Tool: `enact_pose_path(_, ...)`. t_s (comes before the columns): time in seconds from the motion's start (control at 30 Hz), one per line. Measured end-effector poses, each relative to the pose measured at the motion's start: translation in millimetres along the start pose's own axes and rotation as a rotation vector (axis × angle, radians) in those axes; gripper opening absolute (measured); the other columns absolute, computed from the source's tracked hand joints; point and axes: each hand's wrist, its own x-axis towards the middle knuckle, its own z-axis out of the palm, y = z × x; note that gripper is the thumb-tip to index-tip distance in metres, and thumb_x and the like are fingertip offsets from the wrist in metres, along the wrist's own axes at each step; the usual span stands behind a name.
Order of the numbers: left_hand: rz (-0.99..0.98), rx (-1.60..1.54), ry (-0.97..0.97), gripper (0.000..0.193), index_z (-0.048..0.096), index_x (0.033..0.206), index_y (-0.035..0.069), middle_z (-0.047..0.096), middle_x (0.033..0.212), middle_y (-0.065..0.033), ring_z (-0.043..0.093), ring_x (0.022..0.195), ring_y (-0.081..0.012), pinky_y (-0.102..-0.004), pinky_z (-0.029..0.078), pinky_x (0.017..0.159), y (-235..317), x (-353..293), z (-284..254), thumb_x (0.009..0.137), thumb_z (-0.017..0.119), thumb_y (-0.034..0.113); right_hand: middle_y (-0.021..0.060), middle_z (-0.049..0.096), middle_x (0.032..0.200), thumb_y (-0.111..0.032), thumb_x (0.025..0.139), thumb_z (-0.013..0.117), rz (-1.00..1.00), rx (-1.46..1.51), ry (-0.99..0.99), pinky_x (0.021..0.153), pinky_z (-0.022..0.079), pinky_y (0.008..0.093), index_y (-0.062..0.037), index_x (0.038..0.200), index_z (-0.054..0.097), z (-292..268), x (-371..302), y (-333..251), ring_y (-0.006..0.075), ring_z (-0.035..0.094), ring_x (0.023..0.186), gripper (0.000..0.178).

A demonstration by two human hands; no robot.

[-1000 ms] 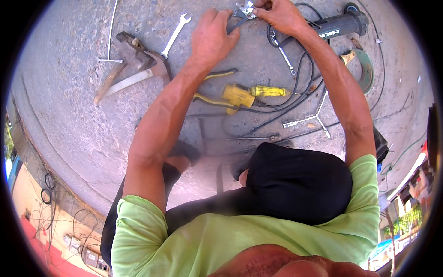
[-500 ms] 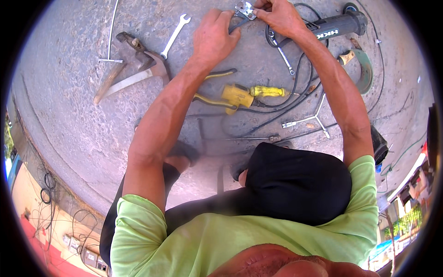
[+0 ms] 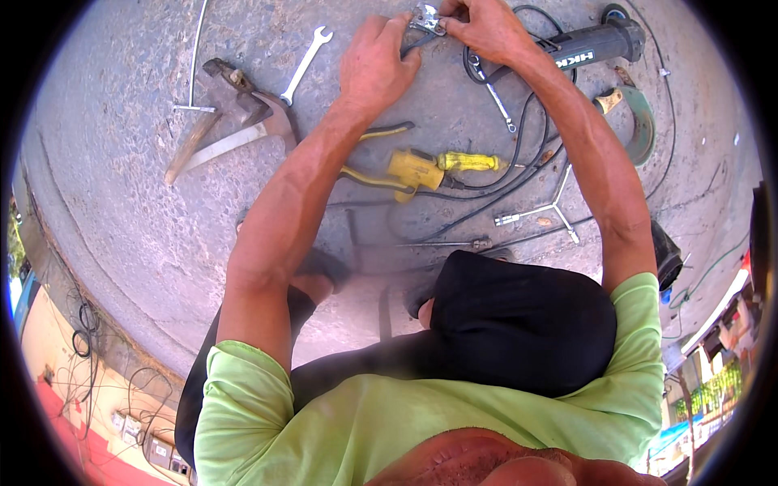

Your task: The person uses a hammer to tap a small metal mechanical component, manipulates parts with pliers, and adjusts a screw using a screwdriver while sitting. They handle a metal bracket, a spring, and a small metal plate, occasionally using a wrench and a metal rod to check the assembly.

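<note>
Saw a T-bar (image 3: 194, 97) at far left, then a hammer (image 3: 231, 146), then a wrench (image 3: 308, 65) slanting on the ground (image 3: 121, 138). Had the left hand (image 3: 377, 69) beside the metal piece (image 3: 426, 18); could not tell its grip. Found the metal piece near the top edge, between both hands. Nearer the knees, noted a yellow block (image 3: 416, 170) beside a screwdriver (image 3: 470, 161). Pinched the metal piece by its right side in the right hand (image 3: 486, 32). Noted a Y-wrench (image 3: 556, 201), then a black power tool (image 3: 604, 44).

Dark grey power tool (image 3: 612, 46): white block capitals — one short marking, set lengthwise on the side of its barrel
Grey wall boxes (image 3: 159, 452): any lettering too small to read
</note>
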Motion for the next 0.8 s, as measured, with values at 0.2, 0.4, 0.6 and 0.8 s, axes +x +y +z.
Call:
enact_pose_path(0.2, 0.035, 0.007, 0.023, 0.054, 0.062, 0.134, 0.014, 0.063, 0.114, -0.0113, 0.063, 0.108, -0.0346, -0.043, 0.053, 0.092, -1.4, -0.5, 2.3, 0.082, 0.076, 0.022, 0.0211, 0.07, 0.093, -0.022, 0.081, 0.071, -0.099, -0.101, -0.01, 0.078, 0.054, 0.0437, -0.0002, 0.095, 0.07, 0.4, 5.5, 5.2, 0.0367, 0.068, 0.088, 0.026)
enact_pose_path(0.4, 0.053, 0.004, 0.026, 0.054, 0.063, 0.134, 0.014, 0.063, 0.115, -0.0112, 0.063, 0.109, -0.0341, -0.043, 0.053, 0.092, -2.8, -0.5, 2.6, 0.082, 0.076, 0.022, 0.0223, 0.07, 0.09, -0.024, 0.079, 0.072, -0.078, -0.117, -0.1, 0.077, 0.054, 0.0455, 0.001, 0.09, 0.07, -8.3, 9.9, -2.8, 0.0382, 0.068, 0.085, 0.027)
enact_pose_path(0.6, 0.058, 0.003, 0.021, 0.052, 0.063, 0.132, 0.014, 0.064, 0.114, -0.0105, 0.064, 0.109, -0.0336, -0.0426, 0.053, 0.092, -4.0, 0.0, 3.5, 0.082, 0.076, 0.022, 0.0217, 0.07, 0.089, -0.025, 0.081, 0.071, -0.113, -0.103, -0.094, 0.074, 0.054, 0.0444, 0.001, 0.091, 0.07, -8.0, 11.1, 2.8, 0.0362, 0.068, 0.083, 0.028)
enact_pose_path(0.8, 0.062, -0.007, 0.036, 0.051, 0.064, 0.131, 0.015, 0.064, 0.113, -0.0099, 0.064, 0.107, -0.0331, -0.0425, 0.054, 0.09, -4.1, -0.8, 4.5, 0.082, 0.077, 0.022, 0.0192, 0.07, 0.09, -0.022, 0.083, 0.07, -0.088, 0.027, -0.051, 0.076, 0.054, 0.0425, -0.0005, 0.096, 0.069, -6.6, 3.9, 0.4, 0.0342, 0.068, 0.083, 0.025)
